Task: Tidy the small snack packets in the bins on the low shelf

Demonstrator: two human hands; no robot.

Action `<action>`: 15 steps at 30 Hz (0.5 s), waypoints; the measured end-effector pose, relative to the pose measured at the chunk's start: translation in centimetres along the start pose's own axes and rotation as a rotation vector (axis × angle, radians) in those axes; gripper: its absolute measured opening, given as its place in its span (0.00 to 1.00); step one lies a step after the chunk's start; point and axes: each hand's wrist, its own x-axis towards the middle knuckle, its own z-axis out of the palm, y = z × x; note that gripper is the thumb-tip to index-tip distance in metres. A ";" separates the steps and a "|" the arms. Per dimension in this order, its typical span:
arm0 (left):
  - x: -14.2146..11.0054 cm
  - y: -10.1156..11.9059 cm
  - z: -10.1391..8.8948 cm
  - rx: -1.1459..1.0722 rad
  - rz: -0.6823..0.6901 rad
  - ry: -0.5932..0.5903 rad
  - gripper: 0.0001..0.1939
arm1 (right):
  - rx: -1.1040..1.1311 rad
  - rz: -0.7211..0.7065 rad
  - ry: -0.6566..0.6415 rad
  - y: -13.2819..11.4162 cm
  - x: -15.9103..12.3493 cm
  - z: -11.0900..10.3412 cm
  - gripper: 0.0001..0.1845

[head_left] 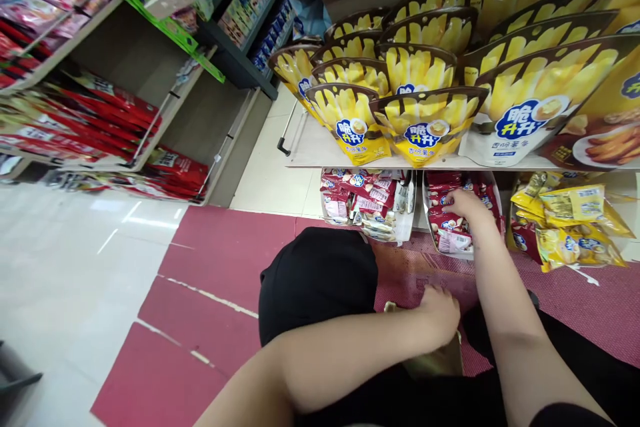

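Observation:
My right hand (463, 205) reaches down into a white bin (434, 230) of small red snack packets (453, 240) under the shelf, fingers curled down onto the packets. My left hand (440, 310) rests low near the floor, closed on the top of a brownish bag or box (435, 360) between my knees. A second white bin (370, 203) with red and white packets stands to the left of the first.
Above the bins a shelf (320, 147) carries rows of yellow chip bags (423, 123). Yellow packets (570, 223) lie at the lower right. Red floor mats (210, 293) cover the tiled aisle. Another rack (100, 127) of red packets stands at the left.

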 end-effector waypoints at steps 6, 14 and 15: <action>6.8 -5.0 -3.6 -0.539 -0.557 0.256 0.23 | -0.048 0.267 0.166 -2.4 -1.2 3.6 0.32; 9.9 -7.8 -1.1 -0.659 -0.433 0.200 0.22 | -0.014 0.374 -0.035 -3.2 -0.2 4.6 0.27; 10.3 -7.7 -1.0 -0.673 -0.433 0.202 0.24 | -0.015 0.376 -0.080 -3.1 0.2 4.6 0.26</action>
